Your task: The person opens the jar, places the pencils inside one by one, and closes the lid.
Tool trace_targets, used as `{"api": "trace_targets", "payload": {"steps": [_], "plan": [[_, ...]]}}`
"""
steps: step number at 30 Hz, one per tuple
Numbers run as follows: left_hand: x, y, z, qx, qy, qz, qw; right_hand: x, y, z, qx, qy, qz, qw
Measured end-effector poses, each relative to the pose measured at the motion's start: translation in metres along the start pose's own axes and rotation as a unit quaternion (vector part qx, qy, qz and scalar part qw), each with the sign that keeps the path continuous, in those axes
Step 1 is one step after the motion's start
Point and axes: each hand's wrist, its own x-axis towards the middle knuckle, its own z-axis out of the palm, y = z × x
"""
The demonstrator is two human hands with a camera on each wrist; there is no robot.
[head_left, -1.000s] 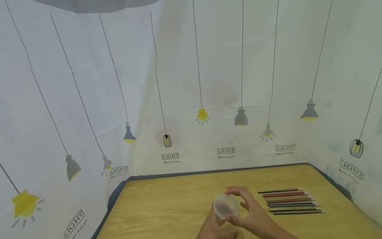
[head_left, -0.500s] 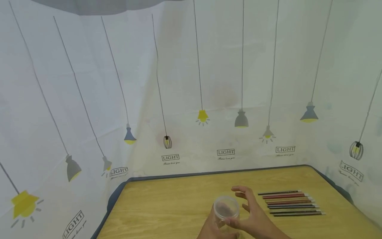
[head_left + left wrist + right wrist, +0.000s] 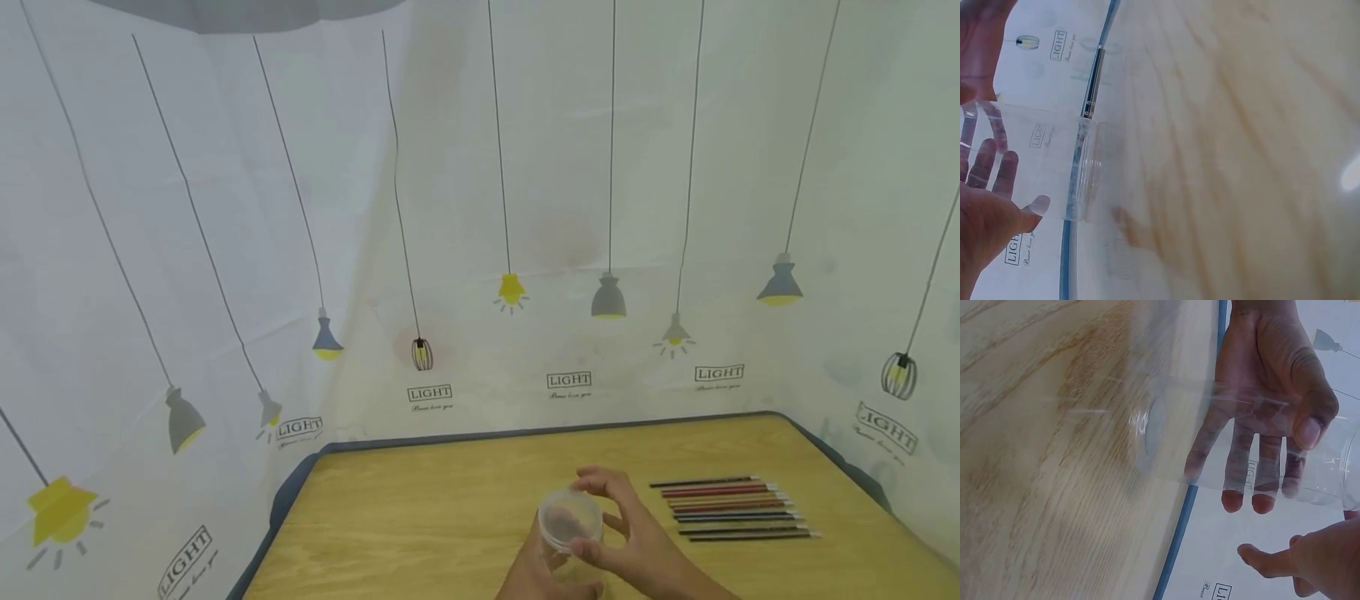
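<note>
In the head view, the left hand [image 3: 536, 571] gripped the jar [image 3: 567, 523] over the table [image 3: 397, 517], the right hand [image 3: 633, 542] pinched its rim, and pencils [image 3: 731, 509] lay right of the jar. From the left wrist, the jar's base showed below the left thumb [image 3: 1036, 206] — touching the table or not, I couldn't tell. From the right wrist, the left fingers [image 3: 1232, 499] crossed behind the jar.

From here I see pencils [image 3: 731, 506] lying side by side on the wood-grain table [image 3: 405, 508], white cloth [image 3: 555, 167] printed with pendant lamps [image 3: 608, 300] behind.
</note>
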Motion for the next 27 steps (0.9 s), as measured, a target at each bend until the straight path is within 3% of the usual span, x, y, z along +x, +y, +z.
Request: {"api": "trace_targets", "payload": {"steps": [7,14,18,27], "plan": [[0.0014,0.0001,-0.0018,0.014,0.0,0.003,0.9999,-0.0016,0.0002,-0.0004,0.018,-0.022,0.001,1.0],[0.0015,0.0012,-0.0023,-0.002,-0.006,-0.001,1.0,-0.0019,0.0,0.0059,0.044,0.03,0.049,0.997],[0.0014,0.003,-0.0011,-0.01,-0.006,-0.005,0.9999,-0.0013,0.0009,0.0071,0.04,0.036,0.037,0.998],[0.0019,0.0019,-0.0005,0.0,0.002,0.007,1.0,-0.0004,0.0063,0.0041,0.063,-0.018,-0.01,0.998]]}}
